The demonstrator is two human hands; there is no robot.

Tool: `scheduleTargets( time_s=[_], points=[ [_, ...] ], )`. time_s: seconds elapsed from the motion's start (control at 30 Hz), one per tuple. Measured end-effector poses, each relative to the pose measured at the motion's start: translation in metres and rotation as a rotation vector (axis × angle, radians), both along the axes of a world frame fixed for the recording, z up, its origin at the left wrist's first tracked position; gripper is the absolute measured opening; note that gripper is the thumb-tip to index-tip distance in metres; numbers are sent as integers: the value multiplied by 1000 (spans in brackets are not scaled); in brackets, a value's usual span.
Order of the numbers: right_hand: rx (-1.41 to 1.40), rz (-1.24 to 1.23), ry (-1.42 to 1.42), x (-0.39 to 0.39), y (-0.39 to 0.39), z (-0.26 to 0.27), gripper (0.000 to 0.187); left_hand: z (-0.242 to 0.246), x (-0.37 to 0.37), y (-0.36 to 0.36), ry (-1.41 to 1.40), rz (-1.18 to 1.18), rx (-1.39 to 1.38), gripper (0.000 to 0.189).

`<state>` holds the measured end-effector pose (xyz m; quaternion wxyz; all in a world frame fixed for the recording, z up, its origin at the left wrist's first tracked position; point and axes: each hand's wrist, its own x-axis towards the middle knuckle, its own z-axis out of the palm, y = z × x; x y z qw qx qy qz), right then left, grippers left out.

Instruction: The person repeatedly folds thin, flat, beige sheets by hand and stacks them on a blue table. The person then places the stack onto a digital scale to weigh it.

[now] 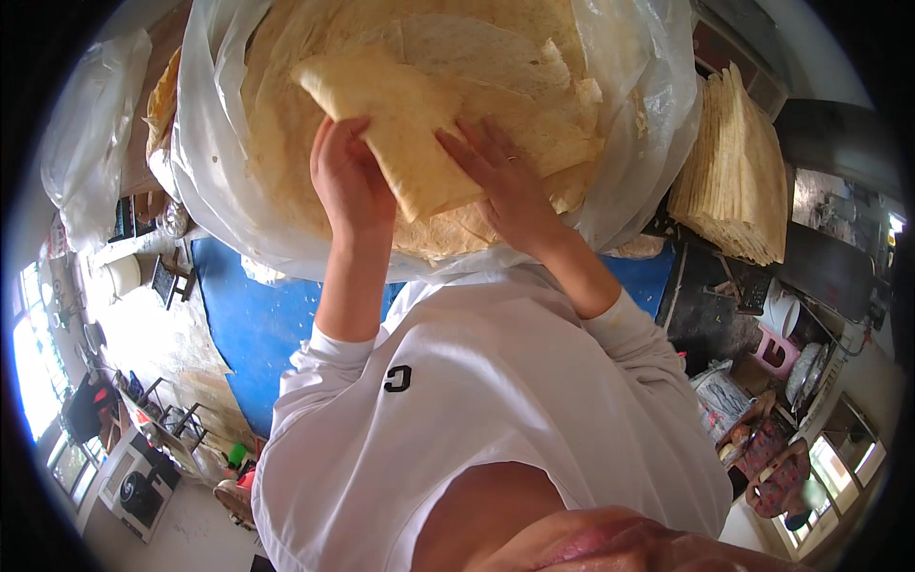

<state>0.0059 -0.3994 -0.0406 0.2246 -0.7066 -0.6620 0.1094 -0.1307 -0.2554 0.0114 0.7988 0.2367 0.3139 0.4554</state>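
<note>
A folded sheet of thin flatbread (411,129) lies at a slant over a broad stack of large round flatbread sheets (457,36). My left hand (352,175) pinches its left edge, with the fingertips partly hidden behind the fold. Flat on its right side rests my right hand (507,182), fingers spread and a ring on one of them. The stack's upper sheets have torn, curled edges on the right. A clear plastic wrap (214,179) surrounds the stack and is folded open around it.
At right stands a thick pile of folded flatbread (736,171). More plastic sheeting (93,136) hangs at far left. Blue floor covering (250,322) shows below the stack. A pink stool (778,350) and a white bucket (779,311) stand lower right. Another person (775,457) is in the background.
</note>
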Motion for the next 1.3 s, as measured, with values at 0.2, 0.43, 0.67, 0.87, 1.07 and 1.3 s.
scheduleTargets(
  time_s=[0.2,0.43,0.67,0.87,1.07,1.3],
  points=[
    [382,-598,1850,21,-17,-6,53,-29,83,45,541,-395,1261,59],
    [463,-629,2405,52,-20,-12,51,-59,133,17,1007,-51,1387,58],
    [489,-541,2347,35,-22,2,51,-37,94,-42,-73,-574,-521,37],
    [-248,-732,1742,45,-51,41,47,-52,78,-63,-121,-538,-291,39],
    [305,-811,1833,26,-32,22,46,-23,59,-45,131,-504,-136,37],
    [872,-516,1696,52,-100,92,36,34,116,-33,-372,-704,-136,32]
  ],
)
